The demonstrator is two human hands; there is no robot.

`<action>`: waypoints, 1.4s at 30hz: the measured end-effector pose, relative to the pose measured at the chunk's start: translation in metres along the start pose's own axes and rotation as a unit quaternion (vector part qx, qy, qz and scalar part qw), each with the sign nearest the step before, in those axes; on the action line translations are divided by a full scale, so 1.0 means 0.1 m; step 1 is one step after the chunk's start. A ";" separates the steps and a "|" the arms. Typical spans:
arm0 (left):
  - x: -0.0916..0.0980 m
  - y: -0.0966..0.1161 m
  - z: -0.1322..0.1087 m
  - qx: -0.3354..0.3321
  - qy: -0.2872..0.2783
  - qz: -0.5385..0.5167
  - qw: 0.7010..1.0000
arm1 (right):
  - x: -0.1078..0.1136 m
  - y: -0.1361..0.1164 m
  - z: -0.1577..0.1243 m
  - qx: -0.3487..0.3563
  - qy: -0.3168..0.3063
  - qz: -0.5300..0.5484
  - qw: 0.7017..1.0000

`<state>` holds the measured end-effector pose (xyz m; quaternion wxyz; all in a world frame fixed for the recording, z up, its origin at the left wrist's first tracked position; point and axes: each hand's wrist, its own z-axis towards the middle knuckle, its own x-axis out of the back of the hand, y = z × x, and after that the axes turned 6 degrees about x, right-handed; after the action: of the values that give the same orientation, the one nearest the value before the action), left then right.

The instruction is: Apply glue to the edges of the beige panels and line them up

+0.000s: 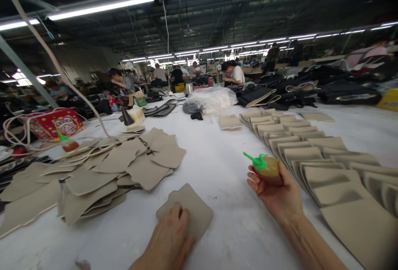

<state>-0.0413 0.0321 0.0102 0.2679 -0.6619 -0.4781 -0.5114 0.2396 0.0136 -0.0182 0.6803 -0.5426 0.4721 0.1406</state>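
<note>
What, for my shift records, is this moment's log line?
left hand: on beige piece; right hand: holding green-capped bottle; beige pile: left side

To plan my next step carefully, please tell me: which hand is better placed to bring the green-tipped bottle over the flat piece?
Probably the right hand: it holds the green-tipped bottle, while the left hand rests on the flat piece.

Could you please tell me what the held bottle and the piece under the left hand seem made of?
Held bottle: probably translucent plastic, faintly glossy, judging by its hazy brownish body. Flat piece: perhaps leather or coated foam, matte and smooth, with no weave visible.
</note>
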 end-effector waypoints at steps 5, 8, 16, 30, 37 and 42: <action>-0.12 -0.01 0.00 -0.057 0.014 -0.031 0.998 | -0.09 0.09 -0.12 -0.029 -0.003 -0.010 1.000; -0.13 -0.02 0.01 -0.071 0.018 -0.029 0.997 | -0.14 0.12 -0.22 -0.033 0.000 -0.007 0.999; -0.05 -0.04 0.03 -0.086 -0.005 -0.015 0.996 | -0.25 0.09 -0.45 -0.031 0.029 0.017 0.999; -0.05 0.08 0.07 -0.066 0.001 0.029 0.997 | -0.28 0.18 -0.57 -0.042 0.049 0.026 0.998; 0.01 0.11 0.26 -0.002 0.043 0.040 0.998 | -0.31 0.17 -0.63 -0.015 0.068 -0.011 0.998; 0.08 -0.05 0.37 0.026 0.059 0.056 0.996 | -0.32 0.14 -0.69 0.012 0.077 -0.039 0.996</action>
<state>-0.0302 0.0678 0.0046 0.3414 -0.6486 -0.4371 -0.5213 0.1796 -0.0311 0.0007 0.6534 -0.5615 0.5034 0.0661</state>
